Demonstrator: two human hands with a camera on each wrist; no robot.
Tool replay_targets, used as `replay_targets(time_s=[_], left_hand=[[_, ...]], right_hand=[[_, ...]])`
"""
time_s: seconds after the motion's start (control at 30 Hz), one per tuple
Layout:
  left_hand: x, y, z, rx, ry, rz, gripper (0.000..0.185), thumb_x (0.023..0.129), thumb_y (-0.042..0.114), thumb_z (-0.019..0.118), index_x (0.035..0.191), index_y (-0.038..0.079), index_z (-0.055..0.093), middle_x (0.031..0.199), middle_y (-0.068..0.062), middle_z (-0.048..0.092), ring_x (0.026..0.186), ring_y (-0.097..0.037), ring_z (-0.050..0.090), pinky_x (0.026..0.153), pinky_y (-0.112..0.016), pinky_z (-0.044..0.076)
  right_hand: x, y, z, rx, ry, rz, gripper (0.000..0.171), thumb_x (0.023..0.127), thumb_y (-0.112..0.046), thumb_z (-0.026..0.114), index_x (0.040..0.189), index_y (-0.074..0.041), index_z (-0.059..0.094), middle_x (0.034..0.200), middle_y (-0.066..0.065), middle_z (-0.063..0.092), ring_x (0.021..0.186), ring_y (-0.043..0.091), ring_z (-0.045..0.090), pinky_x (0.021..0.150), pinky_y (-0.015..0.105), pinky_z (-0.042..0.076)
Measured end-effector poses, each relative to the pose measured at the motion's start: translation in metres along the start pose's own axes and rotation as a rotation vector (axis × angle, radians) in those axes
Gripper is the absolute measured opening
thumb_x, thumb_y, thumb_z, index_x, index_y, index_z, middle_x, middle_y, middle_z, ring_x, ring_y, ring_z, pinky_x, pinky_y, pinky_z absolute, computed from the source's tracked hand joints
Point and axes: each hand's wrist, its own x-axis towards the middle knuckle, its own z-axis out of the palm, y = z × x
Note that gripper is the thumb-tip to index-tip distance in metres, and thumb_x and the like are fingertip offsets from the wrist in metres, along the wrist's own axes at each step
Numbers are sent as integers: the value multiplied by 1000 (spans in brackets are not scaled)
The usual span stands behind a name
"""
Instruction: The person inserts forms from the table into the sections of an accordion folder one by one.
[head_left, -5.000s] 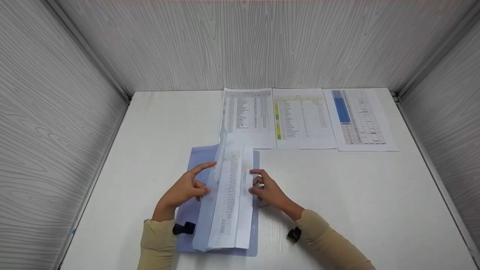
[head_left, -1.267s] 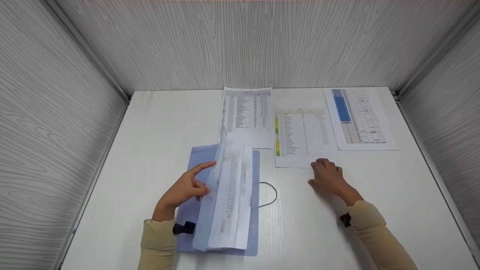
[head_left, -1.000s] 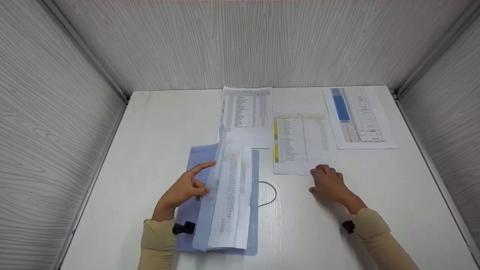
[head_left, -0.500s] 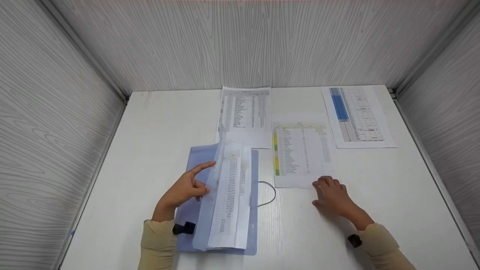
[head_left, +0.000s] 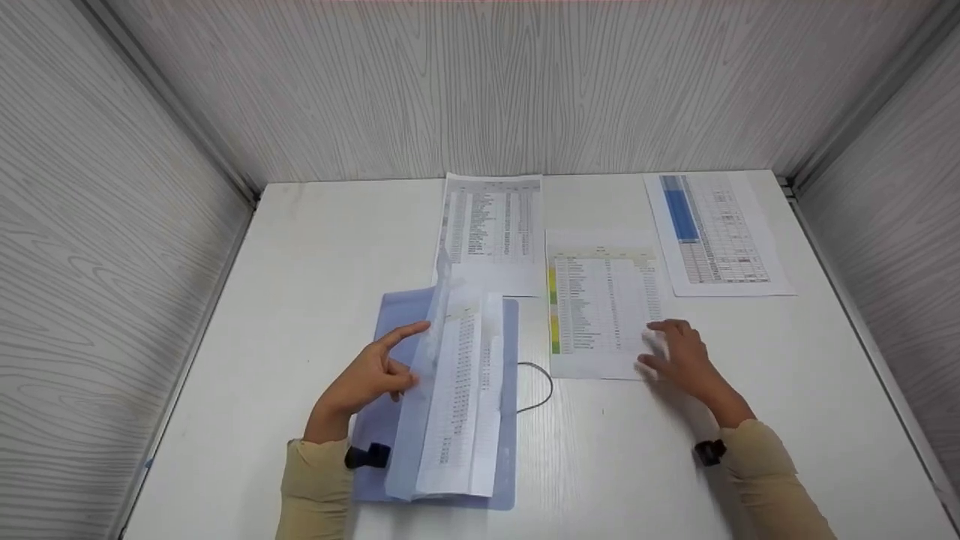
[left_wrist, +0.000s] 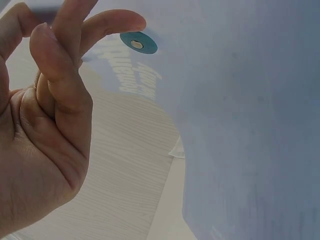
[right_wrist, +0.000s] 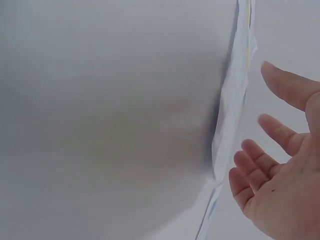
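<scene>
A translucent blue plastic folder (head_left: 375, 480) lies on the table with its upper flap (head_left: 411, 442) raised and printed papers (head_left: 450, 405) inside. My left hand (head_left: 367, 382) holds the flap up from its left side, index finger and thumb stretched out against it. In the left wrist view, a fingertip touches the flap by a teal snap button (left_wrist: 139, 43). My right hand (head_left: 686, 360) is at the right edge of a printed sheet with a yellow-green column (head_left: 600, 366). Its fingers look apart and hold nothing; in the right wrist view they are beside the paper edge (right_wrist: 232, 100).
A grey-headed printed sheet (head_left: 495, 225) lies behind the folder, partly covered by it. Another sheet with a blue block (head_left: 720, 232) lies at the back right. A thin dark loop (head_left: 550, 386) sticks out from the folder's right side. Grey wood-patterned panels (head_left: 480, 90) wall in the table.
The yellow-green sheet has slid toward the front, out of the back row. My right hand left the folder papers, went to the sheet's lower edge, then rose along its right edge. The left hand stays.
</scene>
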Motion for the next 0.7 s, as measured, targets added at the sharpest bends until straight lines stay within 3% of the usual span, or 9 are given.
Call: replay_targets(time_s=[0.33, 0.7], left_hand=[[-2, 1, 0, -22, -6, -8, 77, 85, -3, 60, 152, 7, 25, 49, 10, 44, 46, -6, 43, 52, -21, 42], [-1, 1, 0, -19, -2, 4, 77, 84, -3, 62, 152, 5, 26, 49, 5, 42, 45, -6, 42, 52, -21, 42]], right_hand=[[31, 20, -17, -61, -39, 167, 77, 89, -31, 67, 145, 6, 30, 146, 37, 23, 133, 58, 21, 104, 69, 21], [40, 17, -15, -63, -54, 259, 77, 89, -34, 65, 147, 3, 29, 146, 37, 22, 131, 56, 22, 102, 68, 20]])
